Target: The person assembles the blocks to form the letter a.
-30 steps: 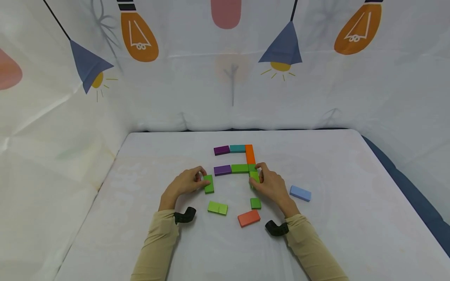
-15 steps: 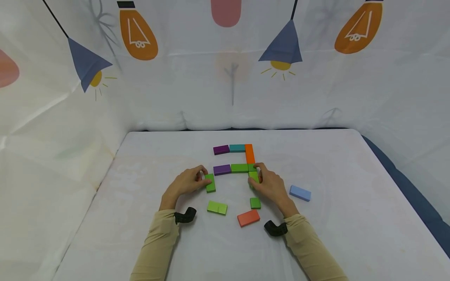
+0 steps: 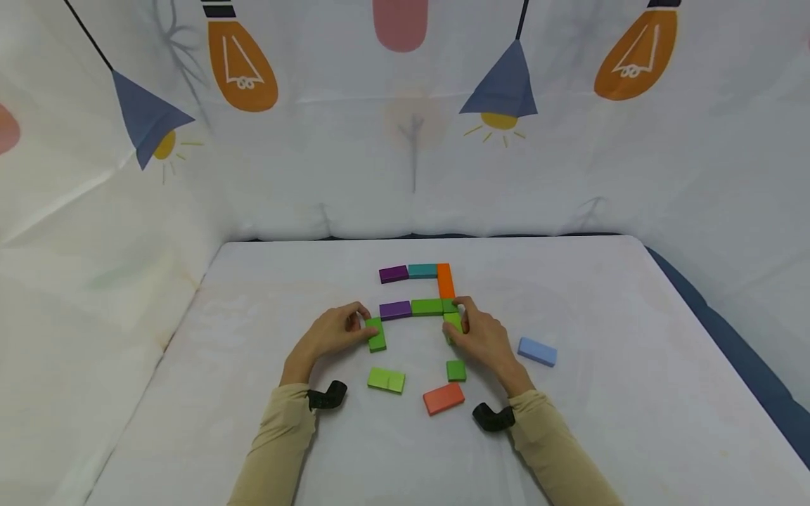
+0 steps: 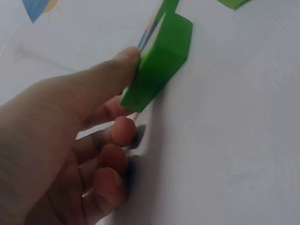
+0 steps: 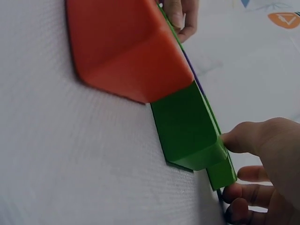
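My left hand [image 3: 332,336] pinches a green block [image 3: 376,335] between thumb and fingers, just left of and nearer than the purple block [image 3: 395,310]. In the left wrist view this green block [image 4: 164,61] stands tilted against the thumb, the other fingers curled below. With thumb and fingers, my right hand [image 3: 486,343] grips a light green block [image 3: 451,323], partly hidden by the thumb. That block lies below a small green block [image 3: 449,306], which ends a row with a longer green block [image 3: 427,307] and the purple one.
Behind, a dark purple block [image 3: 394,274], a teal block [image 3: 422,271] and an orange block [image 3: 446,281] adjoin. Nearer lie a lime block [image 3: 386,380], a small green cube-like block [image 3: 455,370] and a red-orange block [image 3: 444,399]. A light blue block [image 3: 537,351] sits right.
My left hand has shifted the green block slightly right, closer to the purple one. The right hand keeps its place on the light green block. The head view has shifted a little.
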The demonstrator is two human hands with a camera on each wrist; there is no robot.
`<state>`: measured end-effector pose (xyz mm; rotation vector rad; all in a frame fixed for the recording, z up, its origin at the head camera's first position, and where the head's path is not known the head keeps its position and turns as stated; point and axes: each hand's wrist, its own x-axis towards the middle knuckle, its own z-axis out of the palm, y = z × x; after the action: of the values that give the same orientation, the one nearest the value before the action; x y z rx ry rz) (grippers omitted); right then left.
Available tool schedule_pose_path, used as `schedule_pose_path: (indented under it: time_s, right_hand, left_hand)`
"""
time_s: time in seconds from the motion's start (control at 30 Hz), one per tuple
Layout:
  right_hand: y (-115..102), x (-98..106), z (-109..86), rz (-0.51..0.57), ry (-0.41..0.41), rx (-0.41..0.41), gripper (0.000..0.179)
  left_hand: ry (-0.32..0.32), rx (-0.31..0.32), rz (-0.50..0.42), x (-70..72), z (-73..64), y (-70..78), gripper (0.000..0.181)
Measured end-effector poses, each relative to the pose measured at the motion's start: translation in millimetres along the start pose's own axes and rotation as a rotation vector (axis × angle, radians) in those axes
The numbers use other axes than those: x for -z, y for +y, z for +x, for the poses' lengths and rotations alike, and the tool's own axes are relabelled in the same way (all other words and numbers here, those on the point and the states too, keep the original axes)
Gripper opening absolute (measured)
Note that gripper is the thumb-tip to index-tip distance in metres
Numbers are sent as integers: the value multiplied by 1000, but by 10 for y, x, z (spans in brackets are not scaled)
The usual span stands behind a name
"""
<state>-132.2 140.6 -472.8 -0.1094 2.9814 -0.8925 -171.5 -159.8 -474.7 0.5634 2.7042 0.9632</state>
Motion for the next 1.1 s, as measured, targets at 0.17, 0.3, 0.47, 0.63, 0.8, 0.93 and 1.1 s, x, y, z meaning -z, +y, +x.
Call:
schedule_pose_path:
  time_s: [0.17, 0.3, 0.47, 0.63, 0.8, 0.93, 1.1]
  right_hand:
    - [16, -11, 2, 21, 10, 12, 52]
    - [43, 2, 15, 36, 9, 28, 50]
    - [79, 30, 26, 65, 6, 63, 45]
    - [79, 30, 25, 78, -11, 66, 54]
    - [63, 11, 31, 77, -37, 29, 56]
    - [67, 30, 31, 74, -48, 9, 53]
    - [71, 29, 38, 68, -44, 9, 52]
  left_hand:
    - [39, -2, -3, -30, -2, -45, 34]
    - [79, -2, -41, -65, 15, -80, 29]
    - [161, -29, -89, -111, 33, -156, 21]
    - [219, -89, -115, -125, 30, -208, 21]
    - [245, -122, -120, -147, 12, -250, 25]
    - [241, -128, -120, -161, -2, -231, 29]
    - [231, -120, -117, -163, -3, -214, 28]
